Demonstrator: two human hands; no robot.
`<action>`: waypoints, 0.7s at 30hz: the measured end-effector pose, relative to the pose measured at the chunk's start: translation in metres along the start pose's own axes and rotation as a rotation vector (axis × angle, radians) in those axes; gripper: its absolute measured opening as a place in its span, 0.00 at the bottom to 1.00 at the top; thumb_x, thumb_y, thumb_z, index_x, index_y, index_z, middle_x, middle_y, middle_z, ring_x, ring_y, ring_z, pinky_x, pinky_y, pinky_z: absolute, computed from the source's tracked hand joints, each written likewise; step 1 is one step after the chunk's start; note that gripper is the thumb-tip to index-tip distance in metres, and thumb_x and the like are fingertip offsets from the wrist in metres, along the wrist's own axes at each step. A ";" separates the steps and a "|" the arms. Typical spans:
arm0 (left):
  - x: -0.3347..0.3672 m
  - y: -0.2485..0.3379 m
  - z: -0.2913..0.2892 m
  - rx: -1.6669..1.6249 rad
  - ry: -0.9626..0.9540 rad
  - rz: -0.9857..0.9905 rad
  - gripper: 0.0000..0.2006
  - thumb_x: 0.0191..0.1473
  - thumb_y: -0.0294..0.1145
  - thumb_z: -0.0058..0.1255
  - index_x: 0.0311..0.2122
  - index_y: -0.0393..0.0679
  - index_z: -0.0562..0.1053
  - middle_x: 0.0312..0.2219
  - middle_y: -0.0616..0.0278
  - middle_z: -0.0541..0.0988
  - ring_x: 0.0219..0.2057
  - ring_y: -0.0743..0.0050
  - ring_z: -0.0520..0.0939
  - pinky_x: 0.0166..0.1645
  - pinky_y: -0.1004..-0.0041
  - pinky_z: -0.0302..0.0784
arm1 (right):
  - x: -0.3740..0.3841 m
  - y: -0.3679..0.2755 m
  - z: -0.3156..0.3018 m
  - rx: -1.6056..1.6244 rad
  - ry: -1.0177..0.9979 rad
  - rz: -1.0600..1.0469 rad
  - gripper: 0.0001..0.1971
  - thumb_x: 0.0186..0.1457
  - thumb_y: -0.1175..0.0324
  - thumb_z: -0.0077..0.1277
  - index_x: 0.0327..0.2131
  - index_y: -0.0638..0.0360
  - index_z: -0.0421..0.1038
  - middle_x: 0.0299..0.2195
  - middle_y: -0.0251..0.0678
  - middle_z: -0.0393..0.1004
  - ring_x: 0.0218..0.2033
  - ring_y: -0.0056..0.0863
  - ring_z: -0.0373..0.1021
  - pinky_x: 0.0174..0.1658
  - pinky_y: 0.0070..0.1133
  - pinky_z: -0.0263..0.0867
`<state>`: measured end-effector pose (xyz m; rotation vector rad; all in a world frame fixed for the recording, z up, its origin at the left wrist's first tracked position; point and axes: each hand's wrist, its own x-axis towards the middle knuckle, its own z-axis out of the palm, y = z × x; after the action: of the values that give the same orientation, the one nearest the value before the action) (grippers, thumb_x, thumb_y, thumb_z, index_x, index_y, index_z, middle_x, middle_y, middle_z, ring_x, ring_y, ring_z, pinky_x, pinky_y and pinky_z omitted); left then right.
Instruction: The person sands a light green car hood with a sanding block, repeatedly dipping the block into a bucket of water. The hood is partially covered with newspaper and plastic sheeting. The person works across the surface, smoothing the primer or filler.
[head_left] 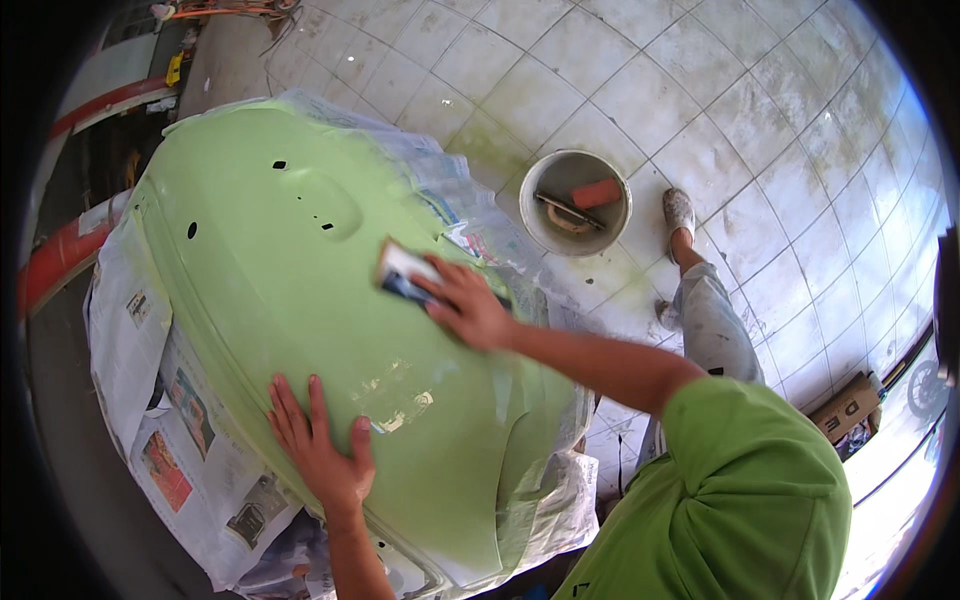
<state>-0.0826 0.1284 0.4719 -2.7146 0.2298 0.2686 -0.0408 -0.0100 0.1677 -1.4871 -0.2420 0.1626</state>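
Note:
My right hand [468, 305] grips a sanding block [403, 268], pale on top with a dark side, blurred by motion. The block rests on a light green car body panel [270, 260]. My left hand [322, 450] lies flat on the panel near its left edge, fingers spread and holding nothing. Between the hands, a few glossy wet-looking patches [405, 405] show on the green surface. Several small dark holes and a shallow rounded recess [325, 203] mark the panel's far end.
Newspaper sheets [135, 385] surround the panel's edges. On the tiled floor [700, 95] stands a round bucket [527, 222] holding a reddish block [597, 193] and a handled tool [568, 212]. My foot [680, 215] is beside it. A cardboard box [846, 407] sits at the right.

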 end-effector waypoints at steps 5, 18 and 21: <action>0.027 0.007 -0.001 -0.006 0.066 0.077 0.38 0.64 0.62 0.46 0.71 0.45 0.64 0.73 0.44 0.54 0.73 0.36 0.55 0.74 0.39 0.46 | 0.130 0.050 -0.023 0.008 0.131 -0.016 0.27 0.69 0.52 0.46 0.69 0.37 0.64 0.72 0.45 0.56 0.68 0.48 0.57 0.69 0.43 0.52; 0.015 0.002 0.004 -0.003 0.054 0.046 0.38 0.64 0.64 0.45 0.71 0.48 0.65 0.73 0.43 0.55 0.74 0.37 0.55 0.74 0.39 0.46 | 0.067 0.032 -0.012 0.024 0.053 -0.165 0.28 0.69 0.53 0.46 0.71 0.32 0.62 0.74 0.46 0.52 0.70 0.47 0.55 0.71 0.41 0.49; 0.024 0.005 0.004 -0.011 0.084 0.071 0.38 0.64 0.64 0.45 0.71 0.48 0.65 0.73 0.44 0.55 0.74 0.38 0.55 0.74 0.39 0.46 | 0.132 0.046 -0.024 0.043 0.084 -0.149 0.27 0.69 0.52 0.45 0.70 0.34 0.63 0.73 0.45 0.54 0.70 0.47 0.55 0.72 0.39 0.48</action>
<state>-0.0608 0.1225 0.4611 -2.7347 0.3507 0.1769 0.0946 0.0042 0.1284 -1.4243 -0.2790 -0.0141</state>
